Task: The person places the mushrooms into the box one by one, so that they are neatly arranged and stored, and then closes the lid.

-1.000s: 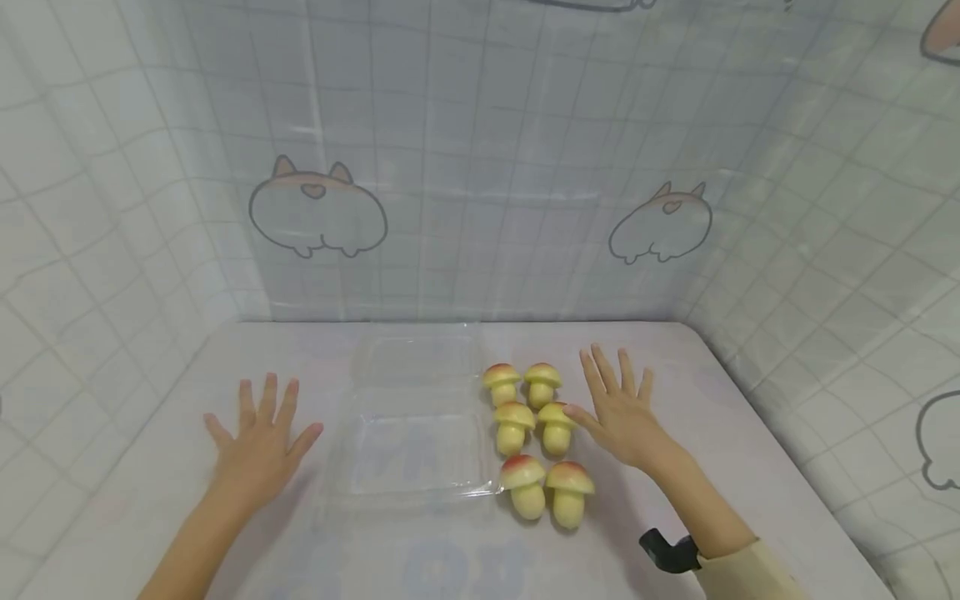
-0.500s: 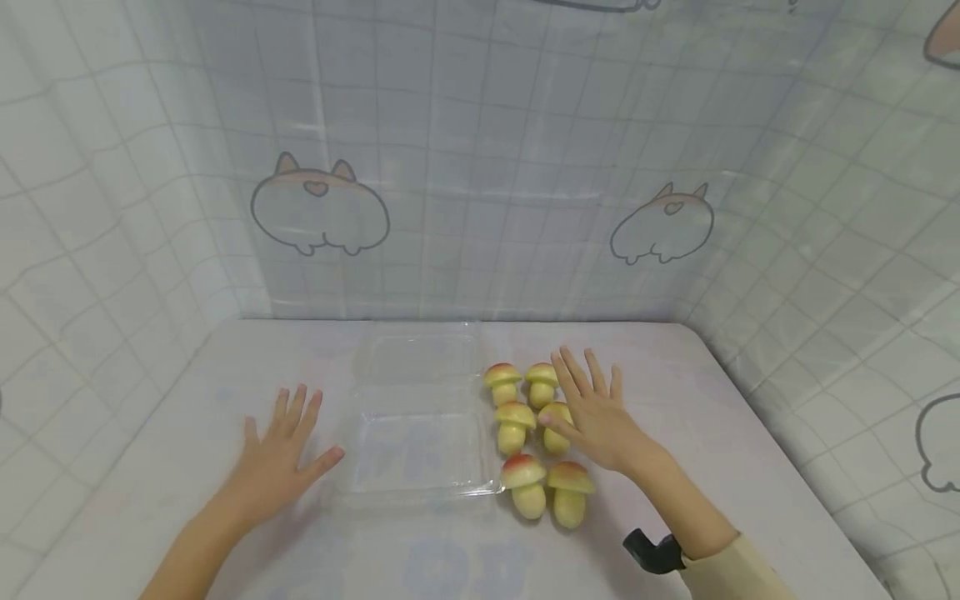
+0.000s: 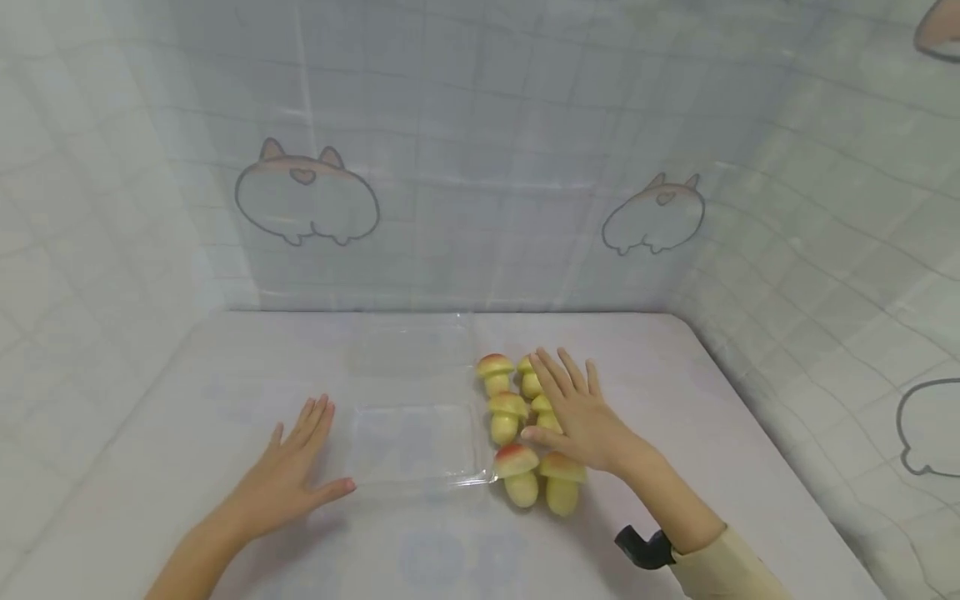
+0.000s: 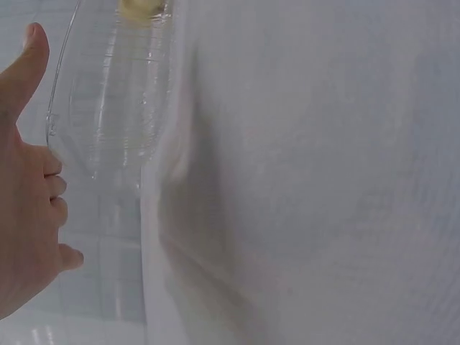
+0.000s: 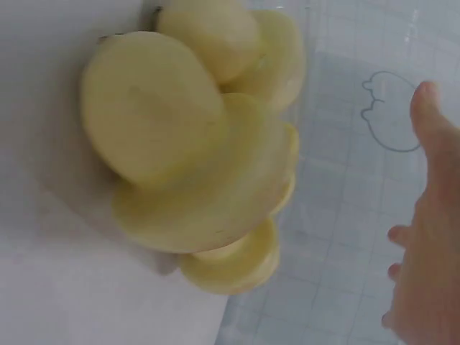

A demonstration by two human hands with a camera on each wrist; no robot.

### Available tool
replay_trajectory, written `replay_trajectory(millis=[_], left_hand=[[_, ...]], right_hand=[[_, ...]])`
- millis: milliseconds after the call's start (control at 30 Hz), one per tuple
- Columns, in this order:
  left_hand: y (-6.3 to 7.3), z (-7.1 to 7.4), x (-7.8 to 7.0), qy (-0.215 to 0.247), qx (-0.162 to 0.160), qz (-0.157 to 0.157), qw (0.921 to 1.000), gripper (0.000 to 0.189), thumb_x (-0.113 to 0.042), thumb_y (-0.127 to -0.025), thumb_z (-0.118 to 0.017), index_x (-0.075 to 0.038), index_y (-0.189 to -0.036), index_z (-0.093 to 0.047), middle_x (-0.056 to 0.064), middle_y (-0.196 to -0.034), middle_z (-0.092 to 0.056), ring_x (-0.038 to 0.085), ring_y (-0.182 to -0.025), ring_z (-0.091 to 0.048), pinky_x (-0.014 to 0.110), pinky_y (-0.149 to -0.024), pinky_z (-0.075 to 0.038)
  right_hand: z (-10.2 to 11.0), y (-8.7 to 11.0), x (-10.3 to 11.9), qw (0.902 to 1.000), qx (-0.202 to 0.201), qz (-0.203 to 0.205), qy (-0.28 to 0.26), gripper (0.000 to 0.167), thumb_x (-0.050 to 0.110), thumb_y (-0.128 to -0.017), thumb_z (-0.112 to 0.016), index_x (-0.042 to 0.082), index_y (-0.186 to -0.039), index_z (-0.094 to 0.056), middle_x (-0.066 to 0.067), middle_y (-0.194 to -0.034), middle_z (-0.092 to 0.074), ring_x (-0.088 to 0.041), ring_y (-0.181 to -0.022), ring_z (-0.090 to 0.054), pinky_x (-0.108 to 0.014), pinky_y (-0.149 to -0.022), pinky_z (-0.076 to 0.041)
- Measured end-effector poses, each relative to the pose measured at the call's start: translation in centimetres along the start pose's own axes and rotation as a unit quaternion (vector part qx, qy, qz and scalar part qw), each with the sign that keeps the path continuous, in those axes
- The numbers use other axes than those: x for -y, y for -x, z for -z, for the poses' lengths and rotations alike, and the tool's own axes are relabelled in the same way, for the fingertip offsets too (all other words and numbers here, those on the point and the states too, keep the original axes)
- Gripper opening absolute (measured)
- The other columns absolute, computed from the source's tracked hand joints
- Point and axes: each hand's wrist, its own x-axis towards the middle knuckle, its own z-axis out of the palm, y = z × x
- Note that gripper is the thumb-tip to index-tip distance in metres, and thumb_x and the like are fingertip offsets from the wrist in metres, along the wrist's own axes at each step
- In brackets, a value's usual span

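Note:
Several yellow toy mushrooms [image 3: 519, 475] with reddish caps lie in two columns on the table, right of a clear plastic clamshell box [image 3: 416, 442] that lies unfolded. My right hand [image 3: 588, 425] hovers over the right column with fingers straight, partly covering two mushrooms in the head view. The right wrist view shows the mushrooms [image 5: 151, 108] close up, with the hand [image 5: 431, 237] beside them and nothing in its fingers. Left of the box, my left hand [image 3: 281, 483] is held with fingers extended and thumb spread toward the box's near left corner.
A pale patterned cloth covers the table [image 3: 442, 558]. Gridded curtain walls [image 3: 480, 167] with cartoon animal drawings enclose the back and both sides. A black band piece [image 3: 645, 547] sits at my right wrist by the sleeve [image 3: 727, 571].
My left hand has moved right and nearer the box, its fingers drawing together. My right hand has shifted left over the mushrooms. The view tilts slightly; mushrooms and box stay in place.

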Motion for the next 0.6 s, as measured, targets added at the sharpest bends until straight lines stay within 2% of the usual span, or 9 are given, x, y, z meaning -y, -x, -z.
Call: replay_trajectory(millis=[167, 333, 433, 600], left_hand=[[-0.1, -0.3, 0.0, 0.010, 0.007, 0.009, 0.9999, 0.103, -0.051, -0.086, -0.066, 0.003, -0.152, -0.009, 0.022, -0.158, -0.005, 0.037, -0.145, -0.003, 0.070, -0.107, -0.007], [-0.3, -0.5, -0.1, 0.015, 0.010, 0.013, 0.9998, 0.102, -0.051, -0.086, -0.066, 0.006, -0.151, -0.012, 0.021, -0.159, -0.005, 0.039, -0.145, -0.006, 0.071, -0.106, -0.010], [-0.4, -0.6, -0.1, 0.012, 0.012, 0.012, 0.9998, 0.103, -0.053, -0.086, -0.066, 0.007, -0.151, -0.012, 0.022, -0.159, -0.004, 0.040, -0.144, -0.007, 0.070, -0.106, -0.011], [-0.4, -0.6, -0.1, 0.018, 0.016, 0.019, 0.9995, 0.106, -0.054, -0.085, -0.066, 0.007, -0.151, -0.009, 0.021, -0.159, 0.000, 0.039, -0.145, -0.004, 0.069, -0.107, -0.010]], right_hand=[[-0.5, 0.6, -0.6, 0.9987, -0.028, 0.041, 0.011, 0.102, 0.068, -0.086, -0.051, 0.005, -0.154, -0.009, -0.009, -0.161, -0.008, -0.035, -0.146, -0.002, -0.064, -0.112, 0.000], [-0.8, 1.1, -1.3, 0.9914, -0.095, 0.086, 0.025, 0.104, 0.070, -0.081, -0.056, 0.005, -0.152, -0.019, -0.017, -0.151, -0.029, -0.037, -0.141, -0.021, -0.061, -0.112, -0.015], [-0.9, 1.3, -1.7, 0.9852, -0.137, 0.101, 0.021, 0.103, 0.071, -0.077, -0.061, 0.006, -0.150, -0.029, -0.014, -0.144, -0.038, -0.034, -0.136, -0.030, -0.056, -0.111, -0.022], [-1.0, 1.5, -2.2, 0.9770, -0.183, 0.108, 0.020, 0.096, 0.070, -0.073, -0.067, 0.009, -0.143, -0.042, -0.008, -0.137, -0.045, -0.031, -0.128, -0.038, -0.050, -0.105, -0.030]])
